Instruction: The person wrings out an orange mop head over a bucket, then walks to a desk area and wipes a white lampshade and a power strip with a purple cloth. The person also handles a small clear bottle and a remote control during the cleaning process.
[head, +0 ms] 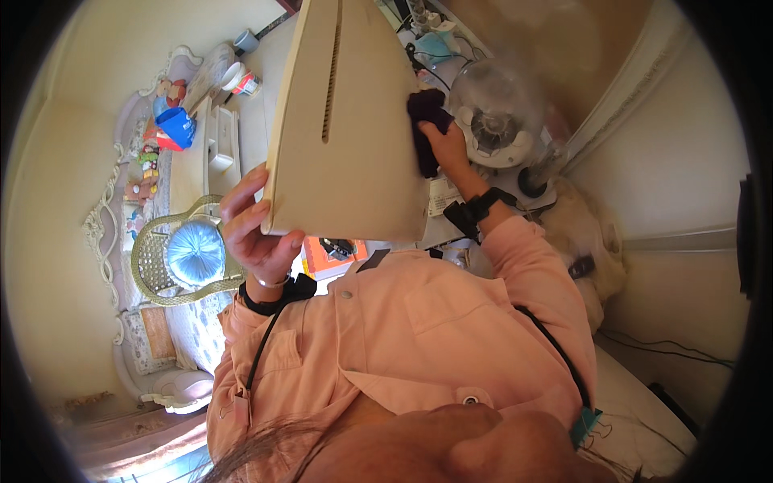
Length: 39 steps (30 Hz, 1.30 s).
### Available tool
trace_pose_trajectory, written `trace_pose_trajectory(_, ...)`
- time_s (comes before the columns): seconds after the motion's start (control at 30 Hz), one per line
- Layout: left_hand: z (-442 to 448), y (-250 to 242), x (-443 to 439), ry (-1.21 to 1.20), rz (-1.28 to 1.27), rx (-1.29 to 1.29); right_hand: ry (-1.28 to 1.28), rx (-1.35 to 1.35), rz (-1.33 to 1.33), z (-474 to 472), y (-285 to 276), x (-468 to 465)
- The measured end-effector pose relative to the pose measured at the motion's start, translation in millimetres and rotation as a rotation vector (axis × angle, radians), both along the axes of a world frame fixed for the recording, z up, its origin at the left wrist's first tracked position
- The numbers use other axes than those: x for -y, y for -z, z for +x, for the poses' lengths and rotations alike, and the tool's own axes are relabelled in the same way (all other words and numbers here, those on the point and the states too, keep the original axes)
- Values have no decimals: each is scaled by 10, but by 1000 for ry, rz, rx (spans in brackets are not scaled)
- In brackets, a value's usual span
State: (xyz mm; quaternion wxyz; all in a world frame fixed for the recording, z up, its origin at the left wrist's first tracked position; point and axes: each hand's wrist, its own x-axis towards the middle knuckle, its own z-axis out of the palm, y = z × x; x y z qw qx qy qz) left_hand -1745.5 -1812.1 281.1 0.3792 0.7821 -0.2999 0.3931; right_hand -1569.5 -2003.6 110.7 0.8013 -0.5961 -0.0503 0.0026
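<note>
A large off-white casing (368, 163) with a long, narrow vent slot stands tilted in front of me. My left hand (256, 232) grips its lower left corner, fingers on the pale edge and thumb underneath. At the opposite side, my right hand (450, 145) holds a bunched dark purple cloth (427, 130) against the casing's right edge. Close beyond that hand is a white appliance with a clear dome (495, 115). A paper with printing (442, 196) lies below the cloth. The casing's far end runs out of view at the top.
A woven chair with a round blue cushion (196, 252) stands at my left. Behind it are a carved sofa (110, 223) with plush toys, a blue bag (176, 127) and a white bucket (238, 78). An orange box (332, 256) lies below the casing. Cables and a light-blue face mask (436, 47) are at upper right.
</note>
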Motion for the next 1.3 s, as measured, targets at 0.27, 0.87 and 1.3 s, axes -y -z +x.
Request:
trace_pose_trajectory(0.27,15,15,42,-94,-44,32,106,605,-21,427,-802,-253)
trace_pose_trajectory(0.87,-40,-22,127,-110,-8,36,-152,207,113,186,-395,85)
trace_pose_trajectory(1.3,-53,-34,174,-109,-68,-30,45,171,-688,2431,-605,-646)
